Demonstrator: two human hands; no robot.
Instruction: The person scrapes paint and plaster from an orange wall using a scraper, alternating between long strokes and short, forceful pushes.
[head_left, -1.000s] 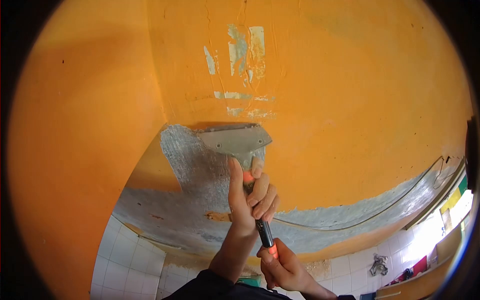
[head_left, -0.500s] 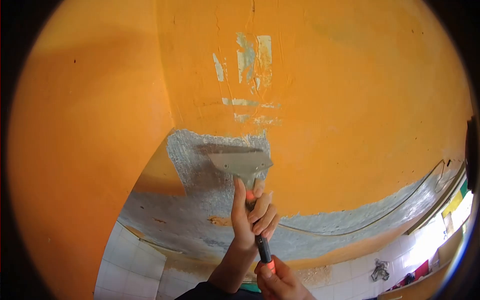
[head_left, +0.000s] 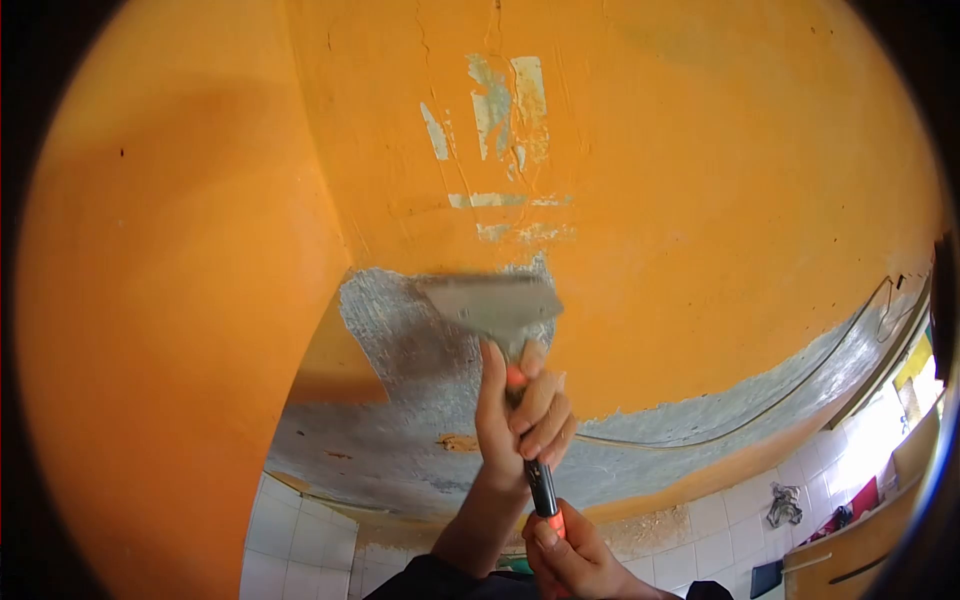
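count at this frame: you show two hands, one left hand and one right hand, plus two dark sleeves. you have one scraper between them, comprising one blade and one handle. on your wall: three upright peeled patches, two level peeled strips, one cable. to your lower right: one crumpled item, one dark flat item.
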